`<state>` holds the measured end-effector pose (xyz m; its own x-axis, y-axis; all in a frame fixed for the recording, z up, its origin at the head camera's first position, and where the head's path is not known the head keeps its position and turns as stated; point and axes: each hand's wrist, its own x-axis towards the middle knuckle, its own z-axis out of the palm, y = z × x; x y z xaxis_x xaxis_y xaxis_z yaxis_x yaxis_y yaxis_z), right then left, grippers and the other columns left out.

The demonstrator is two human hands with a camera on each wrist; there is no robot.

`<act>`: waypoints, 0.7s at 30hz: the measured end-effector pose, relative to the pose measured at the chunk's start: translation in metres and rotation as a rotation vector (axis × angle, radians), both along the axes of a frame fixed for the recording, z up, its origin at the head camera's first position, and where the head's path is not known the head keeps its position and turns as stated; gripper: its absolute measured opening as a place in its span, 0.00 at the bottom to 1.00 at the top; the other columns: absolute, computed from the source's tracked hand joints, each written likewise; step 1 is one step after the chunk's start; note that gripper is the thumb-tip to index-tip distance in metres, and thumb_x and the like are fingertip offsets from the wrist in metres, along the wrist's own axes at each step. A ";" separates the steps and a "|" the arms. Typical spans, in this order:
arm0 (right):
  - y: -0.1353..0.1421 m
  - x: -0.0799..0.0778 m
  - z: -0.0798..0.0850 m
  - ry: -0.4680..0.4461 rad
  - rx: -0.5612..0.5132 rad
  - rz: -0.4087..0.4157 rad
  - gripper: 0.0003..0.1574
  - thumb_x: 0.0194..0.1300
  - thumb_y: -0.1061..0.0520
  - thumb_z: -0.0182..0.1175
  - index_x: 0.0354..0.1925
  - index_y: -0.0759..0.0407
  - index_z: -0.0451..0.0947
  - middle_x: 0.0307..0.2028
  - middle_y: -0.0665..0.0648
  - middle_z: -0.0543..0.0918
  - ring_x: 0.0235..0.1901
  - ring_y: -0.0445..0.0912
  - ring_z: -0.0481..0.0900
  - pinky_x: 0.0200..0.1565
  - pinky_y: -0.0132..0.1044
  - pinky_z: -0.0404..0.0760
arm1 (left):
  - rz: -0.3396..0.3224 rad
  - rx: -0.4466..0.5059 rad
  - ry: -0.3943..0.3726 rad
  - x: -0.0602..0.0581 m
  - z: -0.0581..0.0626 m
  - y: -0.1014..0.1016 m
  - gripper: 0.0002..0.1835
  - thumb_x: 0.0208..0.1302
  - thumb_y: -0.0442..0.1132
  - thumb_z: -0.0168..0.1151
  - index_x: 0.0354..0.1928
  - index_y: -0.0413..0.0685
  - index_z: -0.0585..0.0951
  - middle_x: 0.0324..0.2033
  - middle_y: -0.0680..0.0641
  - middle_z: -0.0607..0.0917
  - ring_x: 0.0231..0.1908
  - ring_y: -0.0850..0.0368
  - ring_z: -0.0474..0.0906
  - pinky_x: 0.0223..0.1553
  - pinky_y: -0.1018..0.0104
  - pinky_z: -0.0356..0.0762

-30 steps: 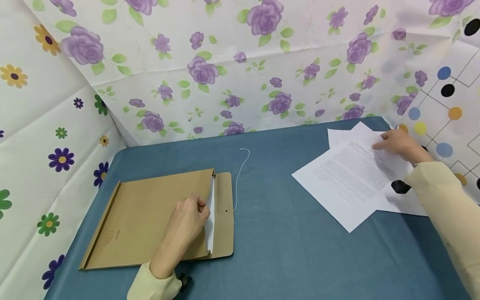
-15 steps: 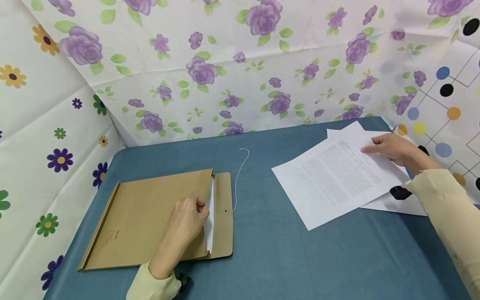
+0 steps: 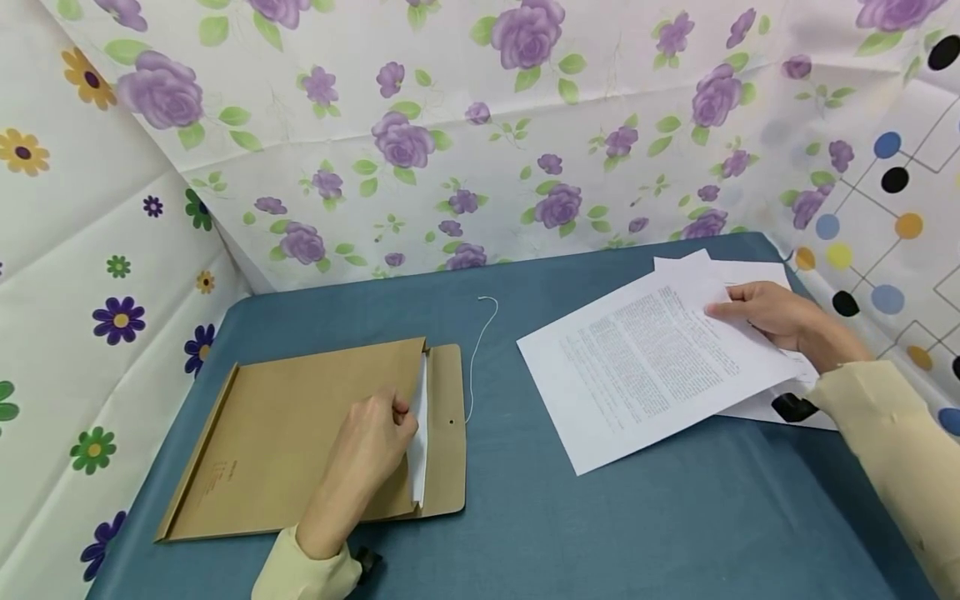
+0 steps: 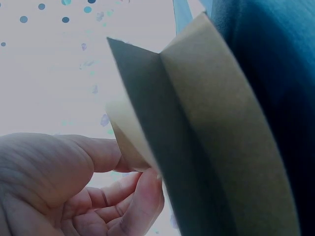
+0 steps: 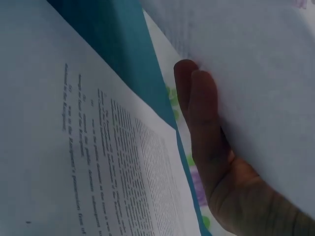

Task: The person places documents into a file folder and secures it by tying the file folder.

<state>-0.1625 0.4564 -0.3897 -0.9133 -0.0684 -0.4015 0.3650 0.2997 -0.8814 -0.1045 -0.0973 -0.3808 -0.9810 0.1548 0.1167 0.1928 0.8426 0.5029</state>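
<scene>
A brown kraft paper envelope (image 3: 300, 433) lies on the left of the table, its flap (image 3: 448, 433) folded out to the right. White paper (image 3: 420, 442) shows in its mouth. My left hand (image 3: 367, 450) pinches the upper edge of that mouth between thumb and fingers; the left wrist view shows the edge (image 4: 130, 147) lifted. On the right, my right hand (image 3: 772, 315) grips a printed sheet (image 3: 637, 367) near its upper right edge, thumb on top. In the right wrist view the fingers (image 5: 204, 108) lie against its underside. Other white sheets (image 3: 757, 272) lie beneath, partly covered.
A thin white string (image 3: 480, 342) lies on the blue tablecloth (image 3: 495, 517) beside the flap. Floral cloth (image 3: 480, 142) hangs behind the table, with patterned cloths at both sides. A small black object (image 3: 367, 562) sits by the left wrist.
My right hand has drawn the printed sheet to the left off the others, turning and lifting it somewhat. The left hand and envelope stay where they were.
</scene>
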 end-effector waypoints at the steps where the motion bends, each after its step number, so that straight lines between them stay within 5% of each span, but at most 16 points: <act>1: -0.001 0.001 0.000 0.004 -0.007 -0.005 0.07 0.74 0.52 0.63 0.48 0.49 0.83 0.38 0.52 0.88 0.33 0.49 0.88 0.32 0.43 0.86 | -0.001 -0.001 0.002 0.000 0.000 0.000 0.04 0.60 0.25 0.61 0.31 0.39 0.78 0.25 0.45 0.80 0.22 0.56 0.73 0.22 0.65 0.71; 8: -0.013 0.011 -0.001 0.026 -0.104 -0.019 0.10 0.75 0.56 0.62 0.46 0.40 0.87 0.41 0.53 0.89 0.34 0.50 0.89 0.33 0.43 0.87 | 0.006 -0.007 0.013 -0.001 -0.001 0.001 0.04 0.60 0.25 0.62 0.31 0.39 0.78 0.25 0.45 0.80 0.22 0.55 0.73 0.22 0.65 0.71; 21: -0.040 0.020 -0.005 0.018 -0.220 0.031 0.12 0.77 0.56 0.59 0.53 0.49 0.86 0.44 0.57 0.89 0.36 0.52 0.89 0.33 0.45 0.87 | 0.000 -0.001 0.005 0.001 0.001 0.000 0.04 0.61 0.25 0.60 0.32 0.40 0.78 0.25 0.46 0.79 0.22 0.56 0.72 0.22 0.65 0.70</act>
